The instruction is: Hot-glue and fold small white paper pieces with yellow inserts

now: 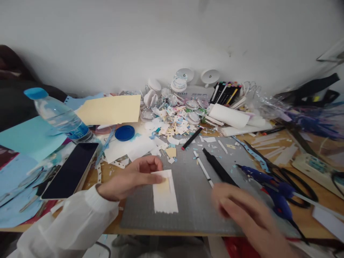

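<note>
Left hand (129,179) comes in from the lower left in a white sleeve. Its grip is closed on the paper strip (164,195), thumb and fingertips pinching the strip's upper left edge.

The strip is white, a tall rectangle, roughly upright with a slight tilt. It has a pale yellow patch in its upper middle, and the bottom edge is uneven. It lies flat on the grey cutting mat (193,211), left of the mat's centre, near its front edge.

Right hand (242,211) is at the lower right over the mat, badly blurred. Cannot tell whether its grip is open or closed, and nothing is visibly held. It sits just beside the lower end of a black marker (219,168) that lies diagonally on the mat. A thin white pen (203,169) lies parallel to the marker on its left.

Right of the mat, on the tabletop, are a blue glue gun (271,190) and black scissors (295,179), close together.

Left of the mat a phone (71,170) lies screen up, dark. Behind it are a water bottle (60,116) with a blue cap, tilted, 1 blue lid (125,133) and a pale yellow sheet (110,109).

At the back centre is a heap of paper scraps (174,125), with a white roll (228,115) to its right. Another marker (192,138), black with a red tip, lies at the mat's far edge.
</note>
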Action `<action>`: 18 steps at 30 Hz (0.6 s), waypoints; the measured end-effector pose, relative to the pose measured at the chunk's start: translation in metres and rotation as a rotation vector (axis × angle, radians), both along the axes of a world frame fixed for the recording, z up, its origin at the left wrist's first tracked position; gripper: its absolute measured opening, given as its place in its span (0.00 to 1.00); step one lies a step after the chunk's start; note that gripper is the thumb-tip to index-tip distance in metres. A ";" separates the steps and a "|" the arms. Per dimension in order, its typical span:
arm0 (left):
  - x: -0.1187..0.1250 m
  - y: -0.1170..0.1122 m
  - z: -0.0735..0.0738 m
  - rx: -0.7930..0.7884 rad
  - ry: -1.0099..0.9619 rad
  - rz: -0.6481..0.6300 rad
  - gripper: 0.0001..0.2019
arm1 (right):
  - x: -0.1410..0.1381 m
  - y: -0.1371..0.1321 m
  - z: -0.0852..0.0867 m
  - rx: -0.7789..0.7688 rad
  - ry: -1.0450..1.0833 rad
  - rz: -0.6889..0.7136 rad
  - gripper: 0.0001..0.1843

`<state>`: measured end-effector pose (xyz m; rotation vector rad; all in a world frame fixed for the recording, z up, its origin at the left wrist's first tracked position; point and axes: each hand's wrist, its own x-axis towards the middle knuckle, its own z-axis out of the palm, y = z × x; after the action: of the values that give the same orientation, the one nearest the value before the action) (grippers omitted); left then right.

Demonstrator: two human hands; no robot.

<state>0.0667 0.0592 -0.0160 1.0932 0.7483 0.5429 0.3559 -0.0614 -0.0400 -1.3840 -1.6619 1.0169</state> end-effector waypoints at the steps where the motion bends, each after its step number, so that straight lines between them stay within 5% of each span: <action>1: 0.000 0.000 0.000 -0.042 -0.046 0.002 0.11 | -0.019 0.023 0.013 -0.017 0.069 0.099 0.20; 4: 0.000 0.002 -0.008 -0.125 -0.143 0.009 0.10 | -0.061 0.078 0.027 -0.121 0.267 0.320 0.19; 7: 0.000 0.005 -0.020 -0.175 -0.178 0.017 0.11 | -0.082 0.104 0.008 -0.224 0.396 0.403 0.18; 11: 0.002 0.007 -0.034 -0.222 -0.158 0.032 0.12 | -0.088 0.105 -0.019 -0.368 0.486 0.411 0.18; 18: 0.004 0.004 -0.043 -0.265 -0.149 -0.026 0.11 | -0.086 0.101 -0.019 -0.394 0.496 0.407 0.14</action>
<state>0.0712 0.0634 -0.0594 0.8067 0.6532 0.4820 0.2696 0.0392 -0.0594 -0.9140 -1.4316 1.8333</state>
